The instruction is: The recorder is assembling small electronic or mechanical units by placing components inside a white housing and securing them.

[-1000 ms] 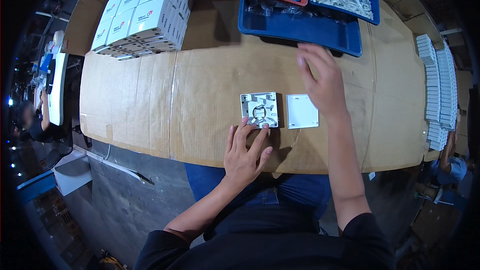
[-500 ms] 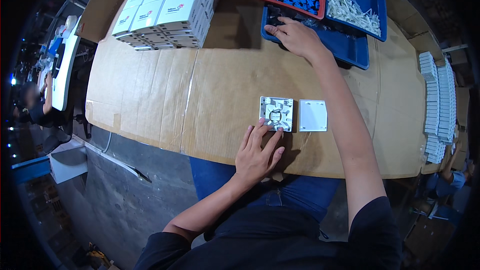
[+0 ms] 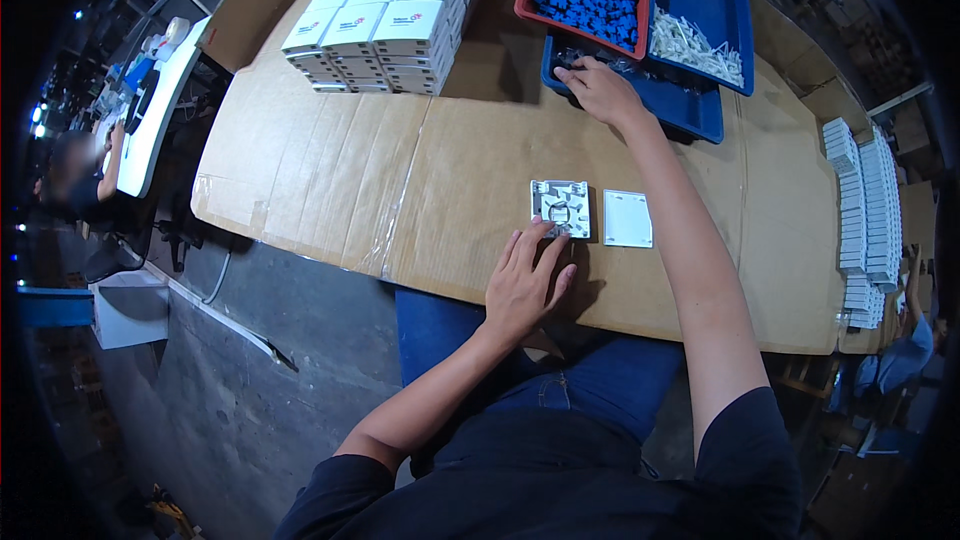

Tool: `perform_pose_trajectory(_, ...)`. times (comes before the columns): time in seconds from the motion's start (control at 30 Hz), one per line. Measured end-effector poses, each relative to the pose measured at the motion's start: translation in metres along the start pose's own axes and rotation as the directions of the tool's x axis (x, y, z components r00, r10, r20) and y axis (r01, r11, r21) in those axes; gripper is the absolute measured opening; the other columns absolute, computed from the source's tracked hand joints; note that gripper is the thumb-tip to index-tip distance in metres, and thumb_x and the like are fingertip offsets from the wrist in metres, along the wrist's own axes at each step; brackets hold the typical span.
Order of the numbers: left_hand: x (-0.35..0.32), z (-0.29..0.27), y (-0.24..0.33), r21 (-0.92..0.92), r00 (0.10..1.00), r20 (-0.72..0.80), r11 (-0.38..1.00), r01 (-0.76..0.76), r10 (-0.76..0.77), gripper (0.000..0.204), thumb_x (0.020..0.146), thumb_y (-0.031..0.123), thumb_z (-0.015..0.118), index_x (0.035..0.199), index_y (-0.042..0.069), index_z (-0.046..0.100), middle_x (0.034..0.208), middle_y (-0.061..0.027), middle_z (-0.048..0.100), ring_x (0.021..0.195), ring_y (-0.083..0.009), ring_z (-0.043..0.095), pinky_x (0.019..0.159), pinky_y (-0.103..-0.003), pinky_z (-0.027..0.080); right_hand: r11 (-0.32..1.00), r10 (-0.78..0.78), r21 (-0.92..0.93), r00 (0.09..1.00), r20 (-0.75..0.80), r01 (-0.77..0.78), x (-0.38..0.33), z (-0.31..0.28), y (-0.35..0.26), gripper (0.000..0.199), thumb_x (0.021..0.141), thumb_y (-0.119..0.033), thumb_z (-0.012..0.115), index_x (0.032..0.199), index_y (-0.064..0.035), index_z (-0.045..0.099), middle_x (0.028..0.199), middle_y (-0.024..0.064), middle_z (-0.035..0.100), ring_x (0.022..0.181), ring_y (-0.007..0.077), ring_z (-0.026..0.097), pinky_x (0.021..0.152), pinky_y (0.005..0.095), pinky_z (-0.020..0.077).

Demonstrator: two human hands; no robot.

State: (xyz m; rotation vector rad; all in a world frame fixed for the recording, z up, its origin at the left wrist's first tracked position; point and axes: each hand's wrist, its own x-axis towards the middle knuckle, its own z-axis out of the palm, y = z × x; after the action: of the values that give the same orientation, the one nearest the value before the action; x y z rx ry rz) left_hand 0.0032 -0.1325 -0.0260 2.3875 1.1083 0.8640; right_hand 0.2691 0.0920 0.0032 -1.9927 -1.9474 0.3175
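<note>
White plastic, roughly square: the open housing [image 3: 561,202] lay on the cardboard-covered desk [image 3: 300,175], directly ahead of the left hand [image 3: 517,278] and slightly to its right. Left fingers were spread, with the foremost tips touching the housing's near edge. No long axis stood out on the piece. Its neighbour, a flat white cover [image 3: 628,218], lay just to the right, a narrow gap between them.

Right hand [image 3: 607,95] was well apart from both, at the left end of the lower blue tray [image 3: 704,122], beneath the overhanging red tray [image 3: 568,28]. The lower tray's long axis sloped from far left to near right. Right thumb and forefinger were slightly parted; could not tell whether they pinched anything. From these fingers the housing lay almost straight back toward the body. Left hand was clearly the nearer to it.
</note>
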Motion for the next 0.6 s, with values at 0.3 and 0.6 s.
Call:
perform_pose_trajectory(0.3,-0.006,0.0,0.005,-0.087,0.996,-0.085,0.996,0.031,-0.039,0.043,0.099,0.028,0.067,0.136,0.007,0.062,0.144,-0.0165,0.053,0.14,-0.0379,0.05,0.115,-0.049,0.041,0.685,0.164,0.724,0.949,-0.27,0.087,-0.025,-0.022,0.014,0.025,0.094,-0.021,0.079,0.102,0.0025,0.078,0.099,0.0074,0.077,0.091,0.0122,0.068,0.081,0.0267,0.0512)
perform_pose_trajectory(0.6,0.009,-0.014,0.016,-0.545,0.95,-0.2,0.833,0.095,-0.24,0.036,0.1,0.013,0.064,0.134,0.001,0.061,0.136,-0.0178,0.059,0.128,-0.0299,0.057,0.11,-0.04,0.043,-0.011,0.214,0.995,0.972,-0.098,0.102,-0.185,-0.062,-0.037,0.013,0.093,-0.003,0.077,0.103,0.0006,0.072,0.094,0.006,0.074,0.08,0.0092,0.063,0.076,0.0226,0.05)
